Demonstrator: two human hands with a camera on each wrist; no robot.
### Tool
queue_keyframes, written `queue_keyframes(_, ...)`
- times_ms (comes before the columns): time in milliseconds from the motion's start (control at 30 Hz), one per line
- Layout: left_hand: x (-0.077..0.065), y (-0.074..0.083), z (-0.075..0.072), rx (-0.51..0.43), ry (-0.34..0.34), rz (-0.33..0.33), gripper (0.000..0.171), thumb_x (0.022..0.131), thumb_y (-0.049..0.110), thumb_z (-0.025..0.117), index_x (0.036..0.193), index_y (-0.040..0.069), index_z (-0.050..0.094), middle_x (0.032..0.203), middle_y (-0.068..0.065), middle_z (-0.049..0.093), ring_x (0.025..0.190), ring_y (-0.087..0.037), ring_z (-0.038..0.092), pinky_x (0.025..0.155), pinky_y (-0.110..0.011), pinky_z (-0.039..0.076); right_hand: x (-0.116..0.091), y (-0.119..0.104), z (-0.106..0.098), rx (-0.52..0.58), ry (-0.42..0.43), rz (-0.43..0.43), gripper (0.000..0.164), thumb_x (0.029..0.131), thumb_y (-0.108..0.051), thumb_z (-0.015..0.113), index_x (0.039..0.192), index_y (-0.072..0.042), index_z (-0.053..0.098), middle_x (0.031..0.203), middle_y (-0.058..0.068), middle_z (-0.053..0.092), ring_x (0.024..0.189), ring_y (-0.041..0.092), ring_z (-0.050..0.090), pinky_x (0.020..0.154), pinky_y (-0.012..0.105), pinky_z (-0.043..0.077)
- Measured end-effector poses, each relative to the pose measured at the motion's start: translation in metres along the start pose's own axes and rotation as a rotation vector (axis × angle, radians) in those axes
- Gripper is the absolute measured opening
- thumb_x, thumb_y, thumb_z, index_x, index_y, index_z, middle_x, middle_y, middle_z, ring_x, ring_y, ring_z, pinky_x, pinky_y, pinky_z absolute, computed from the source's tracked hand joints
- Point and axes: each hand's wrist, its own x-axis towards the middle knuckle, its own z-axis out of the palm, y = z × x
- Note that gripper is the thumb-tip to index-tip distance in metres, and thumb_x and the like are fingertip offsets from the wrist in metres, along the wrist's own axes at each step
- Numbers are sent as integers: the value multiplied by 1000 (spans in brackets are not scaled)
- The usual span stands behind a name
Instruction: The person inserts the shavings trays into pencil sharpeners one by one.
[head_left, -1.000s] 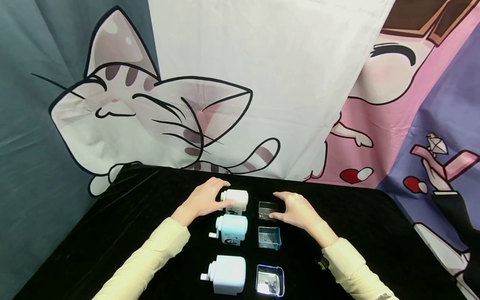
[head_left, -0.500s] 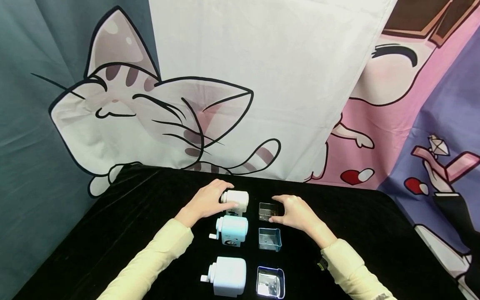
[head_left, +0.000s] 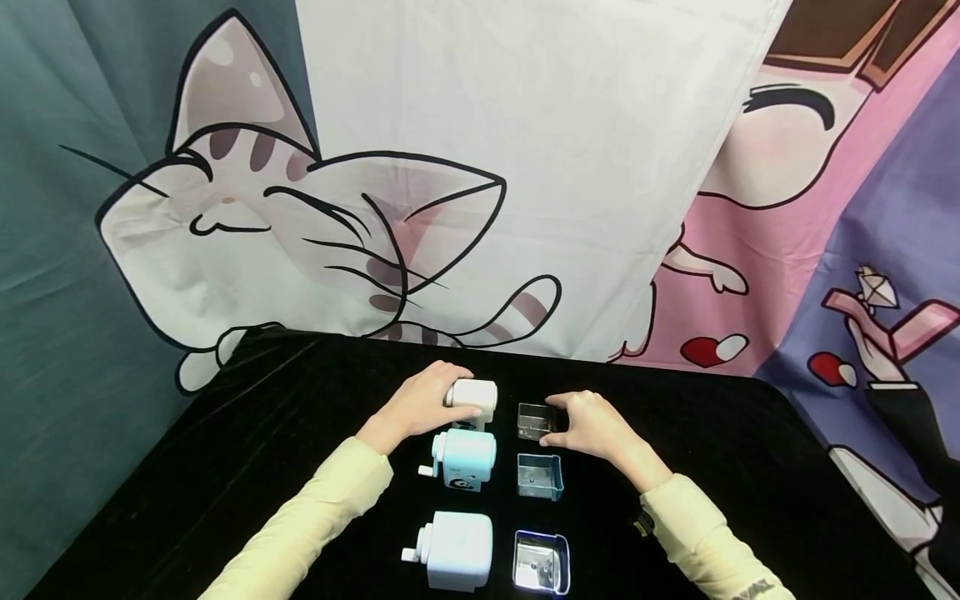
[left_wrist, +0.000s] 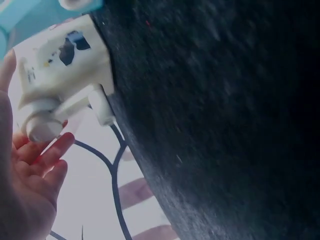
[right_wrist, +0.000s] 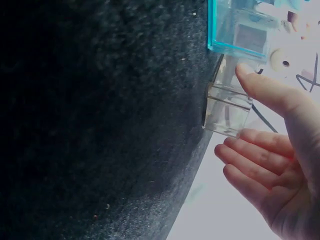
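Head view: left fingers (head_left: 452, 371) flank the white sharpener (head_left: 478, 396).

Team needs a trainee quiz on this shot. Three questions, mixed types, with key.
1. Multiple choice: which crank-handled box is the left hand at?
A) pale lavender
B) blue
C) white

2. True or false: in the head view, the right hand is at the tray nearest the camera.

3. Count: how many see-through trays stand on the black cloth?

Key:
1. C, the white box.
2. False; it is at the farthest tray.
3. Three.
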Motion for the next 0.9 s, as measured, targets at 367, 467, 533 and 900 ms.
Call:
queue_keyframes(367,5,4,6,16,-19,4,59,74,62,61,116,21,55,101,5,53,87,-8,45,74,-31,46,1,4,3,5,-13,5,61,61,-41,80,108,-4,63,89,4,67,71,10,55,68,34,49)
queue_keyframes(467,4,4,10,8,-14,8,58,73,63,61,115,22,55,101,6,53,87,-8,46,74,-32,46,1,6,4,18,-15,6,62,61,-41,80,108,-4,63,91,4,67,75,9,56,70,34,49)
queue_keyframes(533,5,6,10,-5,-13,12,59,73,62,62,115,22,55,101,5,53,87,-9,46,74,-33,46,1,7,5,37,-11,5,62,61,-40,80,108,-4,63,92,5,68,79,10,58,73,35,50)
queue_keyframes(900,9,4,15,-11,-8,35,57,73,58,65,114,20,56,102,5,57,86,-9,47,74,-31,46,3,11,9,81,6,-15,60,59,-36,81,108,-5,63,93,4,68,83,10,59,73,34,50)
